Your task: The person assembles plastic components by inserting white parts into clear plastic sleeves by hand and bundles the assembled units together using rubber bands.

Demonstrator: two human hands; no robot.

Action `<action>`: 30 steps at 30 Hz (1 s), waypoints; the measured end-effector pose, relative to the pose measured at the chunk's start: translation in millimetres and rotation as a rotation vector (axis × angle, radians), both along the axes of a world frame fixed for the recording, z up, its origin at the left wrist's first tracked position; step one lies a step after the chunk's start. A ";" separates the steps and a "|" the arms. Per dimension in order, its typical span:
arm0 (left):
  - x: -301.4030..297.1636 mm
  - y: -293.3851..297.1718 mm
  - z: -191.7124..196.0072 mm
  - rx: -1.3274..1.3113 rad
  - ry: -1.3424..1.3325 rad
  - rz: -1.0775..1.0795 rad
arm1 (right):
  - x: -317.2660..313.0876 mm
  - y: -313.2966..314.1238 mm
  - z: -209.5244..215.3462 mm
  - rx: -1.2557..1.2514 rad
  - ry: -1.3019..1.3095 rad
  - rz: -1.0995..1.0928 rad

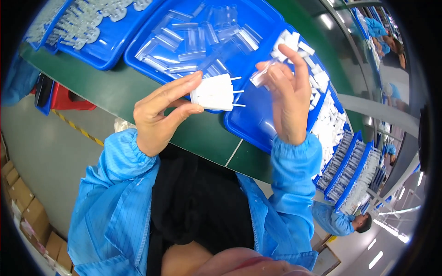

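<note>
My left hand (156, 108) is closed on a white fan-shaped plastic piece (215, 93), pinched between thumb and fingers at its narrower end. Three thin white pins stick out of its right side. To the right, my right hand (293, 87) is raised over a blue tray (248, 112), index finger stretched upward. Between its thumb and other fingers is a short clear plastic tube (259, 78), slightly blurred. Beyond my left hand, a second blue tray (131, 54) carries many clear plastic tubes (195, 39). Small white blocks (317, 78) lie at the right tray's far side.
A blue tray (103, 55) of clear flat parts stands at the far left of the green table (124, 89). More white pieces (329, 122) and racks of clear parts (347, 170) are to the right. Cardboard boxes (34, 214) stand lower left. Co-workers (338, 221) sit at the right.
</note>
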State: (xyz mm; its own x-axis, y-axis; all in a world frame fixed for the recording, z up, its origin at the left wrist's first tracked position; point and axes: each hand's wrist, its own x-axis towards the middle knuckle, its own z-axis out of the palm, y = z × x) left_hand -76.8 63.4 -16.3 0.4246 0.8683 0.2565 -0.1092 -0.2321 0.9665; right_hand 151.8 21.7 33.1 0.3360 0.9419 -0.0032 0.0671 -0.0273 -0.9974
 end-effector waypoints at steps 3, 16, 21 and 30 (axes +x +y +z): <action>7.6 -1.5 5.0 0.040 0.063 -0.046 | -8.9 -27.9 -5.0 0.029 0.335 -0.164; 38.1 -16.6 12.1 0.200 0.132 -0.212 | -16.3 -81.6 -20.7 0.165 0.236 -0.527; 41.6 -22.1 11.6 0.223 0.148 -0.228 | -14.6 -86.9 -21.0 0.114 0.315 -0.468; 45.6 -28.4 9.6 0.274 0.172 -0.149 | -20.4 -94.4 -27.7 0.110 0.229 -0.503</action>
State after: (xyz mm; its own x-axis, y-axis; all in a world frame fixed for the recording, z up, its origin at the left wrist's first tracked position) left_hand -31.2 35.0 -6.7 0.5988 0.7020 0.3854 -0.0031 -0.4792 0.8777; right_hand 131.4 -72.7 5.4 0.7458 0.6649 -0.0400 -0.1463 0.1050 -0.9837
